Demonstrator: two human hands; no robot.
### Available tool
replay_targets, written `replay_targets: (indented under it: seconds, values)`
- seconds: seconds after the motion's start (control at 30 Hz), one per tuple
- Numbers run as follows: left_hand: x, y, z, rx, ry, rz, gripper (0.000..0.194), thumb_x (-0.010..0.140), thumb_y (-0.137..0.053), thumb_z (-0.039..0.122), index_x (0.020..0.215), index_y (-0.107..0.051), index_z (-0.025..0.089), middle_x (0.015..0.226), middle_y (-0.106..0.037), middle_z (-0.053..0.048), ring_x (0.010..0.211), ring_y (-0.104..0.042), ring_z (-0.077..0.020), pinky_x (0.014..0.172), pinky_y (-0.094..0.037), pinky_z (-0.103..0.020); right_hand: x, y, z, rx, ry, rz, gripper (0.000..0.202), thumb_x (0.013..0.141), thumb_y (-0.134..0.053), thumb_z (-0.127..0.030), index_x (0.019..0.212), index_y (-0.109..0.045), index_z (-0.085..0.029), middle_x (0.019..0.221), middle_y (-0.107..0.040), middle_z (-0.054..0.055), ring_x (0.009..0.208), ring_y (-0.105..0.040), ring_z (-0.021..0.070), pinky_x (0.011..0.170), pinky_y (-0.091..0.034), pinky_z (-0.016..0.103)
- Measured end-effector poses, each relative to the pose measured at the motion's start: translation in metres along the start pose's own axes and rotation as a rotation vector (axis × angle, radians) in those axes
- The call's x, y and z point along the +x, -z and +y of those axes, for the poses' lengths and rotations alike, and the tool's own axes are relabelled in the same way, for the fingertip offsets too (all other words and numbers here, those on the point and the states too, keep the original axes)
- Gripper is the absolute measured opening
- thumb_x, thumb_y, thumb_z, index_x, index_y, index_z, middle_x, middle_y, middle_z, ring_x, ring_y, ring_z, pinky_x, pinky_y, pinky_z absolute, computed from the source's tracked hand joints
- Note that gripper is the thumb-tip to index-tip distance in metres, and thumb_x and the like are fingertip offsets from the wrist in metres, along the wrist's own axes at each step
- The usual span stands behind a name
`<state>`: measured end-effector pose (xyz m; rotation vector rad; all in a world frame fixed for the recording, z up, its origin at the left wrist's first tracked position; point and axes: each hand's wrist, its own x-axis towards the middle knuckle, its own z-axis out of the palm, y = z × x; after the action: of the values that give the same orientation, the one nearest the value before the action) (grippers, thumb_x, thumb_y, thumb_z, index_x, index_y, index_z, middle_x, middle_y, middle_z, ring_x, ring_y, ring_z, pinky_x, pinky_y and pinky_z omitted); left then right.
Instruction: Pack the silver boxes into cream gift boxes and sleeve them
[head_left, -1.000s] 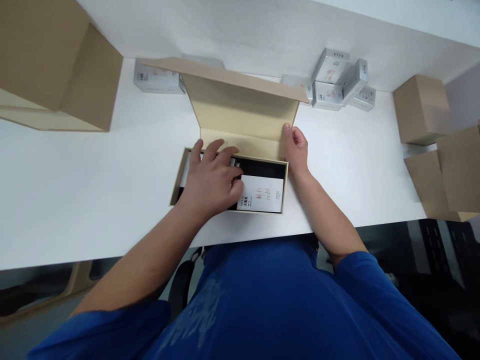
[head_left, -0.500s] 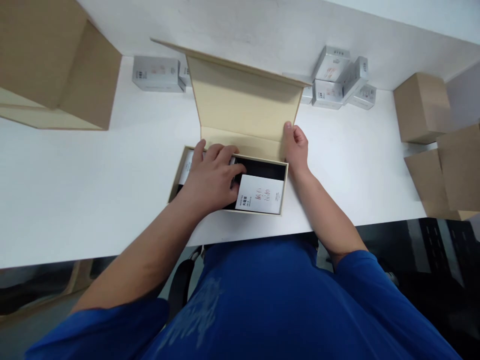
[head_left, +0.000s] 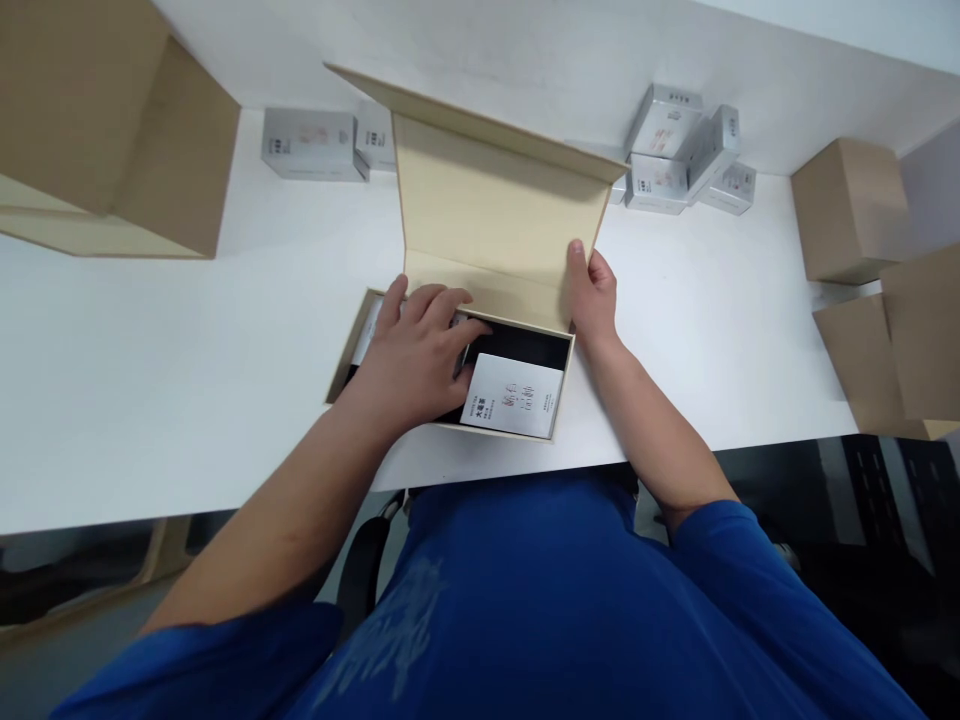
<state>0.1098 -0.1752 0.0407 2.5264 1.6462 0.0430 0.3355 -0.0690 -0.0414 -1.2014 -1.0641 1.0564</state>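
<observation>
At the far left corner of the counter (head_left: 150,380) a large brown carton (head_left: 112,130) is standing, and two small grey boxes (head_left: 309,145) are lying just beside it along the far edge.

Near the front edge, in the middle, a flat beige gift box (head_left: 341,355) is placed with its lid (head_left: 495,215) raised almost upright. The left hand (head_left: 416,360) is laid flat inside the box, fingers spread and not clenched, and it is pressing on the contents; what lies under the palm cannot be seen. A white card (head_left: 514,397) with printed text is resting tilted on the black insert (head_left: 525,345), just beside the left thumb. If the hand is moved carelessly, the card may be pushed askew or bent, and it could then be caught when the lid is shut.

The right hand (head_left: 595,295) is gripping the right edge of the lid, near the hinge. If this grip is lost, the lid may fall onto the left hand. The box is close to the front edge, so a strong push could slide it off.

Further right, a heap of small grey boxes (head_left: 679,150) and several brown cartons (head_left: 851,205) are seen, well apart.
</observation>
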Motion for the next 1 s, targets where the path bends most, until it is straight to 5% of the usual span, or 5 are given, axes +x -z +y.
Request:
replay_targets:
  seconds: [0.37, 0.6, 0.77, 0.87, 1.0]
  values:
    - [0.001, 0.024, 0.001, 0.154, -0.024, -0.227, 0.055, 0.074, -0.073, 0.033, 0.127, -0.076, 0.02, 0.151, -0.06, -0.023, 0.137, -0.058, -0.0509, 0.121, -0.037, -0.07, -0.007, -0.003, -0.008, -0.097, 0.049, -0.047, 0.061, 0.097, -0.057, -0.08, 0.075, -0.039, -0.026, 0.074, -0.035, -0.004, 0.071, -0.038, 0.0131, 0.066, -0.035, 0.03]
    - [0.006, 0.028, 0.0, 0.198, -0.081, -0.312, 0.065, 0.07, -0.069, 0.015, 0.134, -0.07, 0.009, 0.157, -0.052, -0.032, 0.134, -0.059, -0.0566, 0.119, -0.041, -0.068, -0.007, -0.004, -0.009, -0.062, 0.073, -0.066, 0.058, 0.099, -0.06, -0.073, 0.073, -0.038, -0.025, 0.074, -0.035, -0.004, 0.07, -0.036, 0.0118, 0.066, -0.033, 0.029]
    - [0.023, 0.041, -0.005, 0.281, -0.183, -0.469, 0.058, 0.063, -0.073, 0.012, 0.121, -0.074, 0.014, 0.128, -0.069, -0.024, 0.116, -0.07, -0.0457, 0.103, -0.058, -0.055, -0.008, -0.004, -0.01, -0.095, 0.075, -0.069, 0.059, 0.099, -0.059, -0.073, 0.073, -0.039, -0.025, 0.072, -0.036, -0.004, 0.07, -0.037, 0.0113, 0.066, -0.035, 0.029]
    - [0.036, 0.046, -0.015, 0.267, -0.28, -0.553, 0.07, 0.053, -0.084, 0.02, 0.122, -0.074, 0.021, 0.136, -0.069, -0.02, 0.126, -0.067, -0.043, 0.102, -0.061, -0.048, -0.008, -0.004, -0.011, -0.107, 0.064, -0.077, 0.059, 0.099, -0.058, -0.075, 0.073, -0.041, -0.025, 0.072, -0.038, -0.004, 0.069, -0.037, 0.0112, 0.065, -0.035, 0.029]
    - [0.038, 0.034, -0.029, 0.235, -0.279, -0.535, 0.088, 0.046, -0.091, 0.028, 0.133, -0.075, 0.021, 0.161, -0.056, -0.023, 0.148, -0.053, -0.0517, 0.122, -0.046, -0.065, -0.008, -0.004, -0.01, -0.091, 0.072, -0.072, 0.058, 0.098, -0.058, -0.075, 0.072, -0.039, -0.025, 0.072, -0.036, -0.004, 0.068, -0.035, 0.0112, 0.065, -0.032, 0.03]
